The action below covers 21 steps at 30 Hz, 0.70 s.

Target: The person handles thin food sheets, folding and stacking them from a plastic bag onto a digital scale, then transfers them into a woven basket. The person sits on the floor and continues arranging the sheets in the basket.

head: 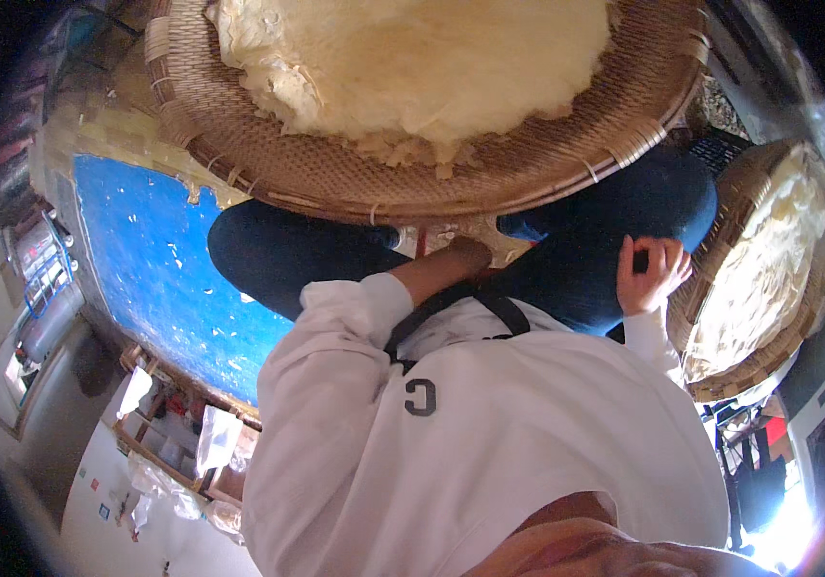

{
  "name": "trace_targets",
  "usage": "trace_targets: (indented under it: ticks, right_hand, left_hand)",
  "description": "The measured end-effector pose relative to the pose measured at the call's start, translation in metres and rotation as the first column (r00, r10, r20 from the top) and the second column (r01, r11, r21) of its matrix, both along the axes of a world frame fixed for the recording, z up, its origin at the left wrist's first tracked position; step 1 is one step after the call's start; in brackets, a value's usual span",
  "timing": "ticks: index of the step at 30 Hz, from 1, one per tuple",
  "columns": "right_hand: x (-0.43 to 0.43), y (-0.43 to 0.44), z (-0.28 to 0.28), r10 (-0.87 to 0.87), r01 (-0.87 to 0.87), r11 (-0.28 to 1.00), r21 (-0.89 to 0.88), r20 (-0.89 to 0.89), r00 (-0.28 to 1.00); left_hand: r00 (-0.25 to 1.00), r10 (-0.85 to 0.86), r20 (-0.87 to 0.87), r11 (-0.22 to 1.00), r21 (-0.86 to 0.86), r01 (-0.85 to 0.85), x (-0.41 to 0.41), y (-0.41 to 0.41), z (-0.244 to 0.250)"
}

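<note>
A large round woven bamboo tray (398, 184) fills the top of the head view, holding a wide, pale, fluffy sheet of fibrous material (441, 72) with ragged edges. My left hand (471, 252) is between my legs, just below the tray's near rim; it is in shadow and its fingers cannot be made out. Over my right thigh is my right hand (652, 274), fingers loosely bent and thumb apart, with nothing seen in it. Beside it on the right, a second woven tray (708, 389) bears a crumpled, brightly lit, whitish sheet (758, 281).
Dark-trousered knees are spread beneath the large tray. To the left is a worn blue surface (167, 267) with pale flecks. Behind it are a wooden frame or shelf (160, 440) and clear plastic bags (217, 436). A dark crate (719, 151) stands near the right knee.
</note>
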State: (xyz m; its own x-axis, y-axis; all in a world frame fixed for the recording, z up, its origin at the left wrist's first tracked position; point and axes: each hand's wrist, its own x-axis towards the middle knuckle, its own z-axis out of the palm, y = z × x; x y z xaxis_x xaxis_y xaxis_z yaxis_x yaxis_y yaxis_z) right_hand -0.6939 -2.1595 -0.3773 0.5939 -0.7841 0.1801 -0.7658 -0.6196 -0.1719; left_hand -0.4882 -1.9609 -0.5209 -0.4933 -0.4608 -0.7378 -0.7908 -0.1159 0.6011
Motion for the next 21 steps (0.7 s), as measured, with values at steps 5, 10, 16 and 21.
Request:
trace_targets:
  ticks: [5, 10, 16, 21]
  right_hand:
    - [0.013, 0.006, 0.002, -0.026, 0.032, 0.997, -0.063, 0.098, 0.995]
    - [0.023, 0.007, 0.015, -0.056, 0.060, 0.998, -0.004, 0.270, 0.961]
    - [0.041, 0.005, 0.040, 0.147, -0.266, 0.957, 0.117, 0.596, 0.790]
    - [0.099, 0.015, 0.053, 0.311, -0.522, 0.840, 0.149, 0.657, 0.687]
  left_hand:
    - [0.962, 0.069, -0.264, 0.979, -0.167, -0.116, 0.052, -0.027, 0.106]
    - [0.618, 0.632, -0.468, 0.373, -0.515, -0.772, 0.133, -0.071, 0.153]
    - [0.864, 0.480, 0.148, 0.641, -0.732, -0.231, 0.207, -0.104, 0.119]
    - [0.544, 0.769, -0.337, 0.395, -0.419, -0.818, 0.241, -0.123, 0.107]
